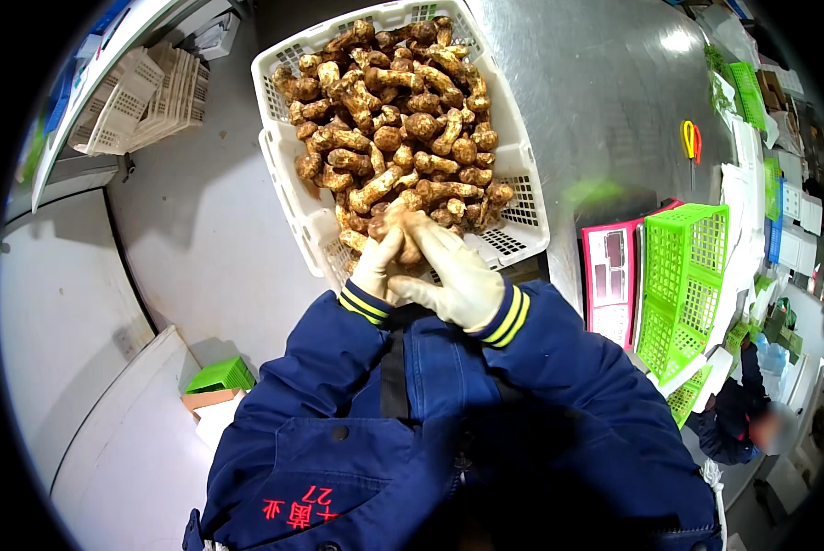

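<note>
The person wears a padded navy jacket (320, 372) with bright yellow stripes (512, 318) on each cuff (365, 304); cream gloves (478, 310) cover the left hand (376, 263) and right hand (462, 280), a black strip (394, 378) runs down the front, and red lettering (299, 507) marks a pocket (293, 453) with a dark snap (339, 432)

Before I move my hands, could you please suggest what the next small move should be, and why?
I would probably ease the right hand back slightly: both gloved hands, the left hand included, come together over a mushroom at the near end of the piled white basket, hiding part of it, so how firmly it is held cannot be told.
</note>
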